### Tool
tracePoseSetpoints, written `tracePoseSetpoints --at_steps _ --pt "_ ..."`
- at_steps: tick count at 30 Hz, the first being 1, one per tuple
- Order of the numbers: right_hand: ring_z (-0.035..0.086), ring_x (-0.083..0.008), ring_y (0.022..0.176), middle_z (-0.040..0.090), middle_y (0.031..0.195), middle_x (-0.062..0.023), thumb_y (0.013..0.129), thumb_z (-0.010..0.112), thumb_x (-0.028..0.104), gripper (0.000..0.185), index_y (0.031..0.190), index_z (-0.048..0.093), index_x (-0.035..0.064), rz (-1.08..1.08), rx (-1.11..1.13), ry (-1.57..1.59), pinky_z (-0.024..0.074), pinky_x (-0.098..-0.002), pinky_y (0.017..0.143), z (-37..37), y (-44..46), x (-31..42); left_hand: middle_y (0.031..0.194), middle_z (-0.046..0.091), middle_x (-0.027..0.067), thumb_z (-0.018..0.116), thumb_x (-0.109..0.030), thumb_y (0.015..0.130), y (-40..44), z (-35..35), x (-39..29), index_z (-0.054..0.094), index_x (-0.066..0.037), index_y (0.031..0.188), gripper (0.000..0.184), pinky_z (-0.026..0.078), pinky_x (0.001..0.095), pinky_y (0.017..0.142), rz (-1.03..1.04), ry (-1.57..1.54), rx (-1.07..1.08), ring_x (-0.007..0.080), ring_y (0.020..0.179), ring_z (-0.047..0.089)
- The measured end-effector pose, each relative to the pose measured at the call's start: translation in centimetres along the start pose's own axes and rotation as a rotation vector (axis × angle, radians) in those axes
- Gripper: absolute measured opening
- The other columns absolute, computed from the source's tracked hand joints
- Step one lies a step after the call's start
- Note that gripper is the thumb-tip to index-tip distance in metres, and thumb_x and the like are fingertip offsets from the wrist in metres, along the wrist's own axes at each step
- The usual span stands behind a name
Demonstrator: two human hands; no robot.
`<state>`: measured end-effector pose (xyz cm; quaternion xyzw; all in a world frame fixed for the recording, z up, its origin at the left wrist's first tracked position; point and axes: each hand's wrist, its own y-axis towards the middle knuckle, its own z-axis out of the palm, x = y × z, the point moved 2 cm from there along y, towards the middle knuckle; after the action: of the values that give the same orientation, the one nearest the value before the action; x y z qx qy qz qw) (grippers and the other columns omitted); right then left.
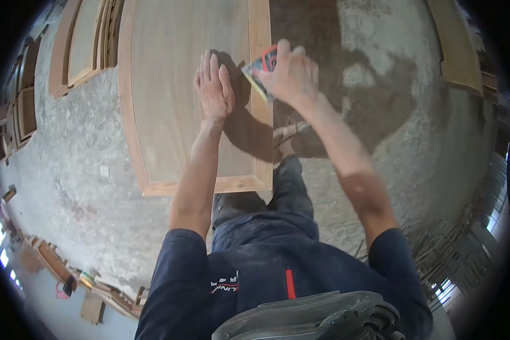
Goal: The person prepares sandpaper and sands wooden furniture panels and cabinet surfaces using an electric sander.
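A framed wooden panel (187, 136), like a cabinet door, lies flat in front of me, with a paler centre and a reddish-brown frame. My left hand (214, 90) rests on its centre, palm down and fingers stretched out. Wrapped round a red and black hand sander (257, 69) with a yellowish lower edge, my right hand (292, 73) is over the panel's right frame strip. The sander is tilted and slightly blurred; whether its underside touches the wood is hard to tell. My hands' shadows fall across the panel.
Several framed panels (85, 42) lean at the upper left, and another board (454, 48) is at the upper right. Piles of thin wood strips (445, 249) lie at the lower right. The concrete floor (90, 170) surrounds the panel. My foot (284, 135) shows beside its right edge.
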<state>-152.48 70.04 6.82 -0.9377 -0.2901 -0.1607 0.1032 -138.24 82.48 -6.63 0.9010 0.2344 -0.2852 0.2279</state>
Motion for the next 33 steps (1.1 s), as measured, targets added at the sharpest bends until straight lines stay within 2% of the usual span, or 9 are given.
tracePoseSetpoints --at_steps 8,13,15,19,20,21,22,24,33 --pt "0.071 -0.0436 0.086 0.059 0.106 -0.0286 0.078 0.083 0.021 0.061 0.126 0.054 -0.0029 -0.221 0.169 0.140 0.0612 -0.0476 0.071 -0.5 -14.0 -5.1 0.164 0.048 0.0242 0.033 -0.039 0.117 0.1 0.6 -1.0 0.052 0.005 0.154 0.061 0.028 0.0493 0.125 -0.026 0.085 -0.002 0.0365 0.155 0.041" --pt "0.071 -0.0399 0.094 0.066 0.106 -0.0191 0.077 0.088 0.034 0.051 0.116 0.063 0.0121 0.214 0.548 0.466 0.0584 -0.0501 0.081 1.7 -23.3 -11.7 0.164 0.045 0.0261 0.054 -0.055 0.106 0.1 1.5 -1.0 0.047 -0.003 0.159 0.074 0.025 0.0575 0.124 0.179 0.340 0.156 0.0459 0.155 0.036" --pt "0.071 -0.0421 0.088 0.067 0.109 -0.0219 0.076 0.089 0.038 0.058 0.118 0.062 0.0075 0.283 0.452 0.598 0.0580 -0.0505 0.079 3.7 -26.2 -14.6 0.166 0.040 0.0283 0.065 -0.064 0.096 0.1 2.0 -1.6 0.045 -0.006 0.161 0.090 0.023 0.0601 0.124 0.319 0.416 0.221 0.0503 0.154 0.034" --pt "0.070 -0.0361 0.080 0.071 0.110 -0.0188 0.077 0.087 0.035 0.054 0.113 0.064 0.0029 0.417 0.280 0.762 0.0580 -0.0469 0.078 6.8 -28.0 -18.3 0.170 0.030 0.0307 0.063 -0.078 0.090 0.0 2.6 -3.7 0.038 -0.006 0.165 0.106 0.022 0.0615 0.126 0.319 0.497 0.332 0.0509 0.157 0.028" --pt "0.070 -0.0327 0.079 0.072 0.109 -0.0166 0.077 0.086 0.031 0.050 0.111 0.065 0.0020 0.495 0.276 0.838 0.0576 -0.0448 0.078 7.1 -28.4 -18.9 0.172 0.033 0.0239 0.058 -0.067 0.099 -0.7 2.9 -4.4 0.040 -0.011 0.166 0.089 0.023 0.0604 0.126 0.311 0.434 0.313 0.0468 0.158 0.028" --pt "0.069 -0.0293 0.082 0.072 0.108 -0.0148 0.076 0.084 0.026 0.046 0.110 0.066 0.0008 0.600 0.355 0.965 0.0571 -0.0422 0.080 7.5 -27.9 -18.9 0.167 0.038 0.0328 0.048 -0.051 0.112 -1.7 2.5 -4.1 0.040 0.000 0.163 0.073 0.028 0.0549 0.127 0.407 0.372 0.299 0.0501 0.155 0.037" --pt "0.069 -0.0293 0.082 0.072 0.108 -0.0148 0.076 0.084 0.026 0.046 0.110 0.066 0.0008 0.541 0.375 1.001 0.0571 -0.0422 0.080 7.6 -27.3 -18.8 0.173 0.026 0.0327 0.059 -0.052 0.106 -3.1 3.1 -4.0 0.033 -0.002 0.167 0.083 0.022 0.0606 0.128 0.322 0.422 0.301 0.0530 0.158 0.027" --pt "0.069 -0.0242 0.093 0.072 0.105 -0.0134 0.076 0.085 0.020 0.048 0.115 0.066 0.0004 0.507 0.353 1.003 0.0558 -0.0384 0.086 6.5 -26.9 -18.5 0.175 0.027 0.0235 0.047 -0.063 0.106 -7.7 2.5 -4.4 0.031 -0.010 0.170 0.085 0.017 0.0620 0.129 0.224 0.427 0.336 0.0504 0.161 0.021" --pt "0.072 -0.0377 0.100 0.068 0.116 -0.0179 0.075 0.089 0.017 0.064 0.132 0.061 0.0073 -0.164 0.261 0.458 0.0583 -0.0475 0.086 -1.7 -20.0 -13.8 0.179 0.023 0.0162 0.038 -0.043 0.115 -30.3 -9.2 -7.0 0.037 -0.014 0.169 0.062 0.003 0.0624 0.130 -0.245 0.434 0.425 0.0423 0.166 0.013"
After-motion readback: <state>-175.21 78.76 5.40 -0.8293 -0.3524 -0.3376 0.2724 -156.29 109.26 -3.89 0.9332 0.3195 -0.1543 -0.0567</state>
